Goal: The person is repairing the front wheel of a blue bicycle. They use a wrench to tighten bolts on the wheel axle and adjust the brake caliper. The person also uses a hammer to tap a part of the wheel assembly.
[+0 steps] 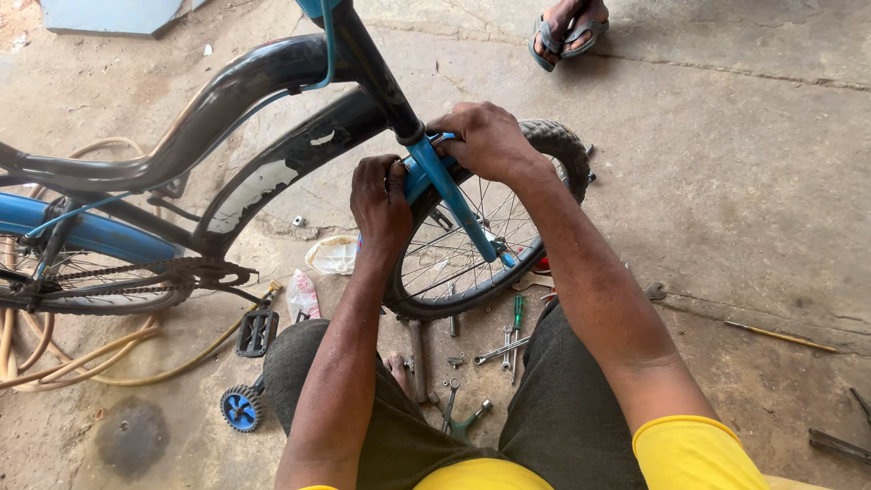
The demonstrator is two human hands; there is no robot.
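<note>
The floor (726, 163) is bare grey concrete, stained and dusty, with a long crack or joint running across it at the upper right and another slanting lower down. Daylight falls evenly, with soft shadow. A flat blue-grey panel (109, 14) lies at the top left corner. Coils of yellowish hose (82, 358) loop over the ground at the left, beside a dark oily patch (132, 436). Crumpled plastic wrappers (331, 256) lie near the middle. At the top edge, a bystander's foot in a grey sandal (567, 32) rests on the concrete.
</note>
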